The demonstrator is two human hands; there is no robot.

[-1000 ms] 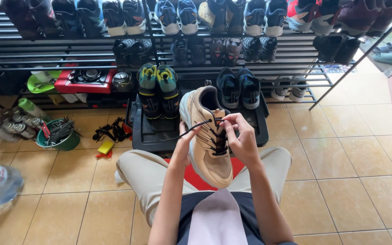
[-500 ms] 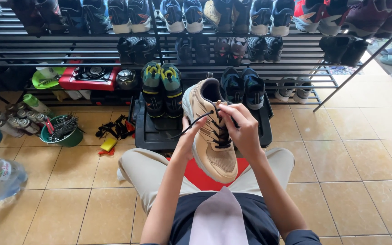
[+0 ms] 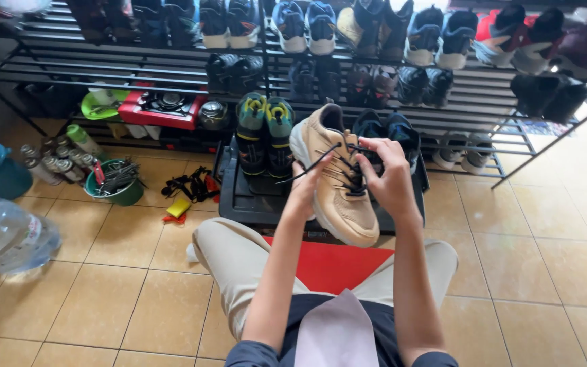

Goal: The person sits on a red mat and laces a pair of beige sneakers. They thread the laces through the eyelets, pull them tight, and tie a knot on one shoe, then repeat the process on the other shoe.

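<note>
A tan sneaker (image 3: 334, 180) with dark laces is held up in front of me, toe toward me, above my knees. My left hand (image 3: 304, 190) supports its left side, and a dark lace end (image 3: 304, 170) runs out past that hand's fingers. My right hand (image 3: 387, 178) pinches the lace at the upper eyelets on the shoe's right side. I sit on something red (image 3: 334, 265), legs apart in beige trousers.
A black crate (image 3: 253, 197) with a teal and green pair of shoes (image 3: 265, 129) stands just ahead. Metal shoe racks (image 3: 484, 88) full of sneakers span the back. A green bowl of tools (image 3: 113, 182), cans, and a large water bottle (image 3: 5, 234) lie left on the tiled floor.
The sneaker and both hands stay close together in front of me; my right hand has worked along the lace near the top eyelets. The view has shifted slightly.
</note>
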